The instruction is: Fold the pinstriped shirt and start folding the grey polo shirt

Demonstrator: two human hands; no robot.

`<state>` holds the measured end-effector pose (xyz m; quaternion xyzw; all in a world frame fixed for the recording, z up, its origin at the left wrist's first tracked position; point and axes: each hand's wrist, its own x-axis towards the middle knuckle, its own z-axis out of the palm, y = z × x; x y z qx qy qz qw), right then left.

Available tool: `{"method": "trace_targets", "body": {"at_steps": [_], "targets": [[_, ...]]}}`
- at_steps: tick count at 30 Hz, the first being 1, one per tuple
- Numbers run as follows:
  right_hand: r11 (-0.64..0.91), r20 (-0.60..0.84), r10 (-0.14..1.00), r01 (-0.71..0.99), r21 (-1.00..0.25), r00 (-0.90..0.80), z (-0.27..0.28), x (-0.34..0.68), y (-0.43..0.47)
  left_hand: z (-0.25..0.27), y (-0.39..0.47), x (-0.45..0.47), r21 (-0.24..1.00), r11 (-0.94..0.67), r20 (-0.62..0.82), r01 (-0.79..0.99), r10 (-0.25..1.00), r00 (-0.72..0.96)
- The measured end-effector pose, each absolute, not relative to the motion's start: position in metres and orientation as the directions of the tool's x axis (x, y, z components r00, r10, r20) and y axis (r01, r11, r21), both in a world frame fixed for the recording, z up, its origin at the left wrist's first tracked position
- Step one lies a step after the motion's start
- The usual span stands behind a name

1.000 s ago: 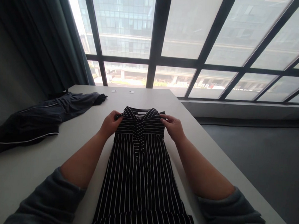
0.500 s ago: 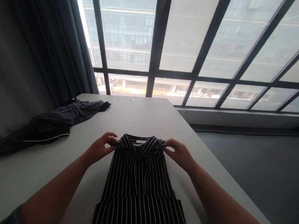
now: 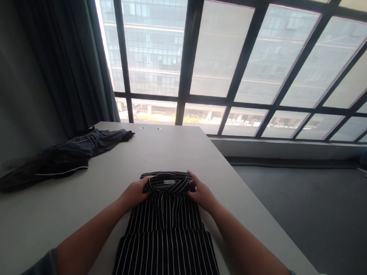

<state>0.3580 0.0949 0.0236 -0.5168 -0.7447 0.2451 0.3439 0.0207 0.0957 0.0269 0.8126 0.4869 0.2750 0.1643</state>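
Note:
A black dress with thin white stripes (image 3: 166, 231) lies lengthwise on the white table (image 3: 176, 149) in front of me, its collar end folded over at the far side with a small label showing. My left hand (image 3: 136, 192) grips the left side of that folded collar end. My right hand (image 3: 200, 192) holds the right side of it, fingers curled over the fabric. Both forearms reach forward along the dress.
A dark garment with white piping (image 3: 59, 157) lies crumpled at the table's left side. Two small round discs (image 3: 150, 128) sit near the far edge. The table's right edge drops to grey floor (image 3: 305, 209). Large windows and a dark curtain (image 3: 49, 56) stand behind.
Both hands drew the collar end toward me and folded it over onto the dress. The dress now looks shorter, and the view has tilted upward.

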Motion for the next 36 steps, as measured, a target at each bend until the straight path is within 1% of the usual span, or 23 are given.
{"method": "trace_targets", "body": {"at_steps": [2, 4, 7, 10, 12, 14, 16, 17, 19, 22, 24, 26, 29, 32, 34, 36], "targets": [[0.373, 0.281, 0.928, 0.591, -0.715, -0.245, 0.026, 0.357, 0.092, 0.032, 0.093, 0.018, 0.483, -0.543, 0.331, 0.687, 0.840, 0.430], [0.471, 0.309, 0.881, 0.590, -0.656, -0.358, 0.031, 0.363, 0.084, 0.036, 0.089, 0.011, 0.425, -0.620, 0.349, 0.659, 0.784, 0.513], [0.623, 0.272, 0.766, 0.567, -0.538, -0.583, 0.038, 0.376, 0.070, 0.037, 0.081, -0.003, 0.391, -0.699, 0.287, 0.599, 0.711, 0.642], [0.672, 0.206, 0.707, 0.551, -0.496, -0.677, 0.042, 0.385, 0.061, 0.039, 0.073, -0.012, 0.397, -0.684, 0.215, 0.612, 0.717, 0.663], [0.681, 0.242, 0.711, 0.563, -0.468, -0.660, 0.041, 0.384, 0.062, 0.043, 0.070, -0.012, 0.413, -0.652, 0.228, 0.636, 0.750, 0.621], [0.670, 0.316, 0.738, 0.592, -0.448, -0.596, 0.039, 0.375, 0.067, 0.047, 0.071, -0.004, 0.450, -0.612, 0.283, 0.650, 0.788, 0.546], [0.627, 0.370, 0.779, 0.641, -0.443, -0.506, 0.034, 0.362, 0.077, 0.048, 0.076, 0.012, 0.475, -0.555, 0.324, 0.683, 0.832, 0.450], [0.593, 0.372, 0.804, 0.672, -0.443, -0.464, 0.032, 0.354, 0.084, 0.048, 0.080, 0.022, 0.465, -0.527, 0.326, 0.712, 0.849, 0.415], [0.517, 0.322, 0.854, 0.741, -0.430, -0.409, 0.026, 0.340, 0.097, 0.042, 0.091, 0.044, 0.392, -0.485, 0.294, 0.781, 0.871, 0.393], [0.408, 0.146, 0.913, 0.830, -0.380, -0.382, 0.016, 0.326, 0.116, 0.027, 0.109, 0.066, 0.261, -0.431, 0.155, 0.864, 0.902, 0.403], [0.345, 0.037, 0.934, 0.872, -0.348, -0.355, 0.011, 0.325, 0.126, 0.018, 0.119, 0.070, 0.210, -0.390, 0.062, 0.897, 0.921, 0.386], [0.300, -0.028, 0.945, 0.896, -0.326, -0.327, 0.007, 0.328, 0.133, 0.011, 0.128, 0.066, 0.187, -0.382, 0.018, 0.905, 0.922, 0.386], [0.290, -0.055, 0.946, 0.908, -0.302, -0.321, 0.003, 0.333, 0.141, 0.005, 0.138, 0.056, 0.193, -0.408, 0.017, 0.892, 0.910, 0.413], [0.291, -0.046, 0.947, 0.910, -0.295, -0.318, 0.002, 0.335, 0.148, 0.000, 0.145, 0.048, 0.207, -0.415, 0.041, 0.886, 0.908, 0.416], [0.295, -0.012, 0.950, 0.906, -0.302, -0.313, 0.001, 0.336, 0.153, -0.004, 0.150, 0.043, 0.225, -0.405, 0.076, 0.886, 0.914, 0.399], [0.315, 0.069, 0.948, 0.892, -0.325, -0.310, 0.001, 0.340, 0.158, -0.006, 0.156, 0.033, 0.277, -0.386, 0.144, 0.880, 0.922, 0.359]]}}
